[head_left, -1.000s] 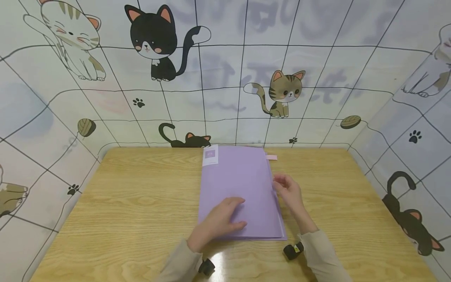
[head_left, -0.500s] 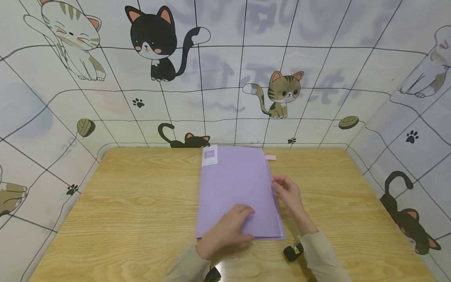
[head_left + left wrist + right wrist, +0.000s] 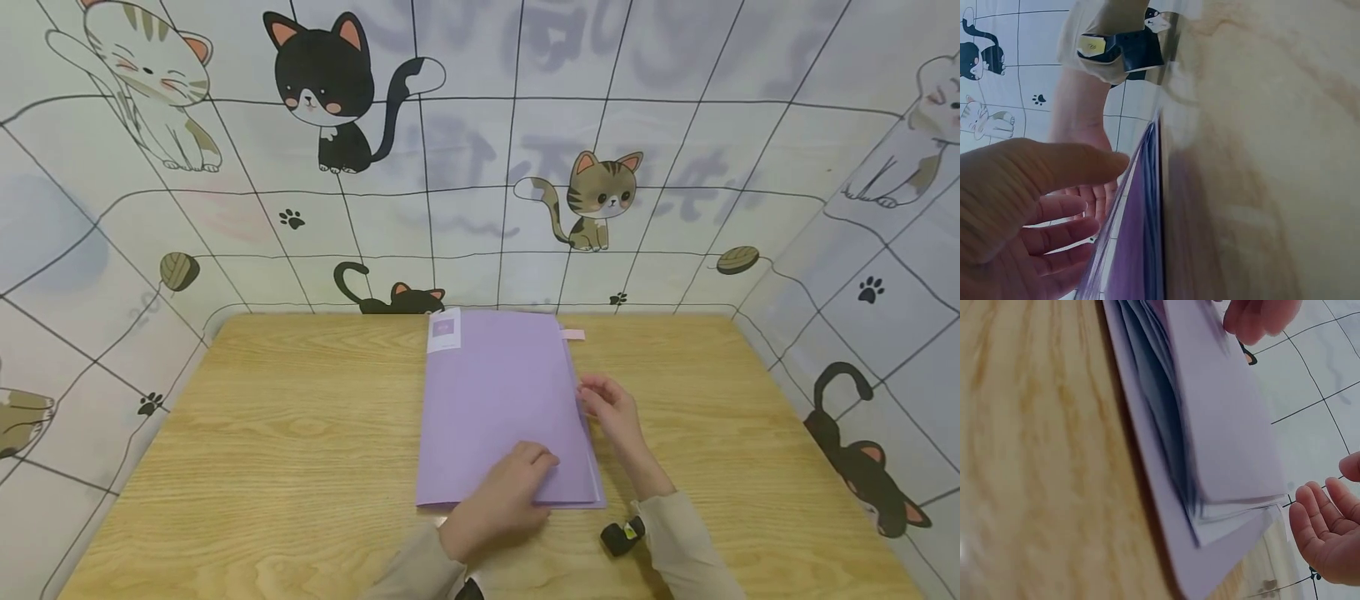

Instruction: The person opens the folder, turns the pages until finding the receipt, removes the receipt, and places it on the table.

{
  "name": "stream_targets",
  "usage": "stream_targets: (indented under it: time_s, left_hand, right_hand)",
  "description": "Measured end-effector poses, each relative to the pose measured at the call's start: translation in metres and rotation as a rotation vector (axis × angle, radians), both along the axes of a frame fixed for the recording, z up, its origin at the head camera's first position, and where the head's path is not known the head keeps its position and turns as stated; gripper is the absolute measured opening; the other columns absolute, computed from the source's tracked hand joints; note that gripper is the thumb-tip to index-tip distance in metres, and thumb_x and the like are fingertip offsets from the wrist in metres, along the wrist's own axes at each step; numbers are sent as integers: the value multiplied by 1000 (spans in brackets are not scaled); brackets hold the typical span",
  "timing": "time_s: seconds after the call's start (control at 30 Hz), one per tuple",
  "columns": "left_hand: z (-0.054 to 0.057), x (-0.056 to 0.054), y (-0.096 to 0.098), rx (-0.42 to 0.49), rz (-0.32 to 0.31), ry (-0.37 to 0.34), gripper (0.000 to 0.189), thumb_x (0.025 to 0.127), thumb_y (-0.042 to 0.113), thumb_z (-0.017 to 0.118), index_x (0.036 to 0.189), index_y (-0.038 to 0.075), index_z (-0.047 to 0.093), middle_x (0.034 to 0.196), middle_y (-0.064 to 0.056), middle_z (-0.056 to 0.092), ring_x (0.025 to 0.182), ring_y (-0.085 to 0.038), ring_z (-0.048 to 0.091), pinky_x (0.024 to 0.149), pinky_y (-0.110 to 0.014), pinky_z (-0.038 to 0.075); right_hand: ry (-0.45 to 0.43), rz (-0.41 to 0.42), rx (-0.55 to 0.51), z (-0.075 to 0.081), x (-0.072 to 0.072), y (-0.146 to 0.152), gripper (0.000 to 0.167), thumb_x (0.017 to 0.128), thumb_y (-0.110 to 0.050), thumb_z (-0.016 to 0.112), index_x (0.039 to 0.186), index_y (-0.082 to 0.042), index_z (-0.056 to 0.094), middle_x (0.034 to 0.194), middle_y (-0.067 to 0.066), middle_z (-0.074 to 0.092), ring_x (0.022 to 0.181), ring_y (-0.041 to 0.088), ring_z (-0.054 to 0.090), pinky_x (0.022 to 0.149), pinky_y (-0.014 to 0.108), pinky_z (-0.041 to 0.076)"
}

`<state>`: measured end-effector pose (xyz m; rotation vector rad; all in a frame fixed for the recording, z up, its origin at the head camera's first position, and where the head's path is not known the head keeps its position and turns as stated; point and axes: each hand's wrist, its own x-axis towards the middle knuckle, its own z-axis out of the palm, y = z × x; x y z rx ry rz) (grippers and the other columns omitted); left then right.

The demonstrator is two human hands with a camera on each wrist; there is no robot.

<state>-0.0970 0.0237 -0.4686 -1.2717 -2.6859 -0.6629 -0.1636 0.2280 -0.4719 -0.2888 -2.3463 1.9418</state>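
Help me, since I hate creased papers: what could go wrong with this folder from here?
The folder gapes along its right edge, so the sheets inside might slide or crease if it tips. The pink tab juts out there and could bend if the right hand brushes it.

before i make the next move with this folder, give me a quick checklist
1. Folder resting on the table: ok.
2. Folder closed flat: not ok, gaps show along its edge in both wrist views.
3. Right hand by the folder's right side: ok.
4. Right hand touching that side: cannot tell.
5. Left hand out of the folder's way: not ok, it overlaps the near edge in the head view.
6. Pink tab uncovered: ok.
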Motion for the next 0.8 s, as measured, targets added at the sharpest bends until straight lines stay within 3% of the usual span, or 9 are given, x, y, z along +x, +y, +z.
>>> stream_targets:
  time_s: [0.13,0.37,0.5,0.63,0.8]
  left_hand:
    - [-3,1,4,-25,14,57,56,63,15,77,115,5,59,110,-3,54,105,-16,49,97,-24,40]
    - [-8,2,12,-102,59,218,53,59,10,73,111,7,61,105,-2,54,99,-16,49,89,-23,44]
    - [-6,4,14,-113,67,252,49,62,11,73,109,7,62,102,-1,55,95,-15,51,85,-21,45]
    - [-3,6,13,-81,69,299,44,63,15,73,105,7,62,98,-1,55,91,-14,51,81,-20,46]
    - [5,7,9,69,50,376,37,62,12,71,98,6,64,92,-2,56,86,-15,53,79,-21,47]
  right_hand:
    - [-15,-6,-16,-1,0,0,29,94,-8,53,119,7,54,115,23,59,92,12,61,76,24,50]
    - [-30,-15,-43,-3,-1,-1,29,93,-8,52,119,7,53,113,21,60,91,11,61,75,23,50]
    - [-37,-20,-44,-3,-1,0,30,94,-9,52,120,7,53,115,22,60,92,11,61,77,24,50]
    - [-35,-41,-73,-2,-2,1,31,94,-9,51,120,7,52,106,12,64,87,6,61,79,22,50]
    - [-15,-72,-236,-3,-4,1,31,92,-2,51,118,14,48,86,-6,65,79,4,61,77,19,50]
